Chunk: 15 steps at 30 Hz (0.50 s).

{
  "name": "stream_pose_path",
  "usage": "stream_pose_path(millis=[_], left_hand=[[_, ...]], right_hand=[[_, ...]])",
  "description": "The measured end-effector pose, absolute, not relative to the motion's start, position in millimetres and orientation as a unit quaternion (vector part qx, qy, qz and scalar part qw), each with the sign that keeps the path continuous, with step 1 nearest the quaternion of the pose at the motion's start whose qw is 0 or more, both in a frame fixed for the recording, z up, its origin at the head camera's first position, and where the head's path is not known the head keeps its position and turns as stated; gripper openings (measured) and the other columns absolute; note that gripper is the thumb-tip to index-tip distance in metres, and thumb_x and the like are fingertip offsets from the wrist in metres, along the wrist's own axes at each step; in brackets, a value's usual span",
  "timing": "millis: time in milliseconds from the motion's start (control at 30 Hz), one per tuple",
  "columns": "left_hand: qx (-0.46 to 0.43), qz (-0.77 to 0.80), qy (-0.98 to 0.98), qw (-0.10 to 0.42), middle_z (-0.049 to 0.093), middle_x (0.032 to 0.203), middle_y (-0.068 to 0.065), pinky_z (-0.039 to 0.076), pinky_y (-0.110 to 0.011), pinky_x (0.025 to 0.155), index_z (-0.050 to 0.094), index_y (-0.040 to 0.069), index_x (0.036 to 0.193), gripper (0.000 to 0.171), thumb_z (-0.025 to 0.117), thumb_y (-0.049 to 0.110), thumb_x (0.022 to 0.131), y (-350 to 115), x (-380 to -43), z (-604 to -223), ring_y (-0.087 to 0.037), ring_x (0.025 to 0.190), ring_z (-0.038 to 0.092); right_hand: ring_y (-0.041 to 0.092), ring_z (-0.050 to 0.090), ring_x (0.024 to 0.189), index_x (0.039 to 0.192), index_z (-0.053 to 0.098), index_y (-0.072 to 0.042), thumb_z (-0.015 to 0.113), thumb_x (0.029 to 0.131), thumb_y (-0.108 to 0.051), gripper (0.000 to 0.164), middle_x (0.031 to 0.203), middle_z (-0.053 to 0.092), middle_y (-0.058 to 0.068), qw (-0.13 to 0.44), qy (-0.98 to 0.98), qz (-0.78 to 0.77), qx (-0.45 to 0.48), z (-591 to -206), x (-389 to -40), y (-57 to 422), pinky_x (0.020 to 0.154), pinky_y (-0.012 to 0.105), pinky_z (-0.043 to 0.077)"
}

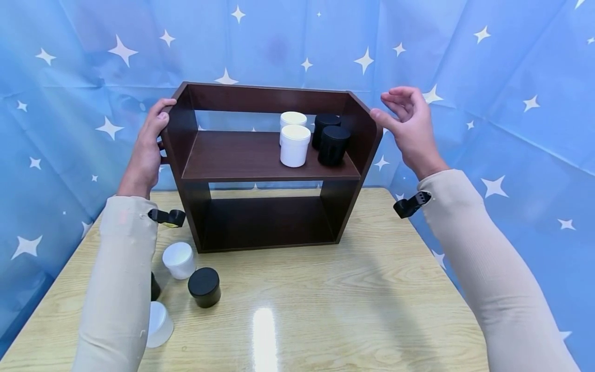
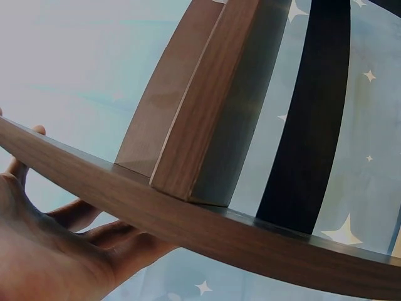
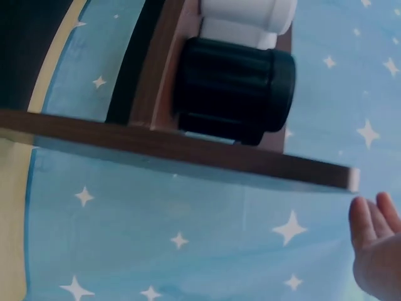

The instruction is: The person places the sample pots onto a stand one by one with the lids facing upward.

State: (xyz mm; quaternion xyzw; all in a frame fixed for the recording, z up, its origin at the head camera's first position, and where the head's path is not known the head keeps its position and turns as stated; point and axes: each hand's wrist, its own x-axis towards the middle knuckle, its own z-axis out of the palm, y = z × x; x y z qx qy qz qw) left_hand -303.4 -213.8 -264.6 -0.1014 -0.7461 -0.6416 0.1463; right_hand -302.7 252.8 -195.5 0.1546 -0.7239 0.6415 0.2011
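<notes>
Head view: 1 shelf (image 1: 232, 155) on table (image 1: 316, 299), betw. hands, long axis L–R; L hand (image 1: 145, 142) nearer, gripping L panel (image 1: 182, 137); R hand (image 1: 411, 132) loosely open, empty, just off R panel (image 1: 363, 134); up top 2 white jars (image 1: 294, 150), 2 blk jars (image 1: 332, 149); below 2 white tubs (image 1: 178, 262), 1 blk tub (image 1: 204, 289), prob. another behind L sleeve (image 1: 121, 279).

The shelf (image 1: 232, 155) before you looks like dark wood, smooth with a low sheen, its grain fine along the edges. Your table (image 1: 302, 289) has pale wood grain and a glossy top that throws back light. You see smooth plastic, by its look, in the white jars (image 1: 295, 149) and black jars (image 1: 333, 147), creased cloth in the curtain (image 1: 274, 46), matt cloth on your sleeves (image 1: 122, 268)
</notes>
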Motion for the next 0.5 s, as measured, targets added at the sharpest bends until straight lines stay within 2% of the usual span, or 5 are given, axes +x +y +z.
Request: stream_pose_path(millis=[100,267,500], left_hand=[[-0.101,-0.640,-0.747,0.147,0.033,0.157,0.002,0.035,-0.049,0.091,0.039,0.047,0.147,0.046,0.034,0.055,0.102,-214.2,-303.3,-263.9,-0.029,0.127,0.034],[-0.096,-0.635,-0.753,0.143,0.032,0.158,0.002,0.036,-0.051,0.093,0.038,0.048,0.147,0.046,0.033,0.056,0.102,-213.6,-302.5,-263.4,-0.029,0.127,0.034],[-0.098,-0.637,-0.752,0.140,0.032,0.158,0.002,0.036,-0.050,0.092,0.038,0.048,0.148,0.047,0.033,0.057,0.102,-213.4,-301.7,-263.7,-0.030,0.127,0.034]], right_hand=[[0.018,0.048,0.143,0.134,0.048,-0.012,0.078,0.087,-0.019,0.056,0.139,0.053,0.004,0.198,-0.745,0.623,0.137,-199.8,-305.9,256.9,0.109,0.019,0.044],[0.018,0.042,0.148,0.141,0.047,-0.016,0.073,0.092,-0.029,0.057,0.151,0.047,0.008,0.184,-0.785,0.582,0.112,-211.2,-312.4,260.9,0.122,0.040,0.033],[0.024,0.042,0.146,0.149,0.043,-0.022,0.060,0.100,-0.035,0.054,0.157,0.043,0.010,0.143,-0.801,0.566,0.132,-223.0,-318.2,262.2,0.125,0.043,0.028]])
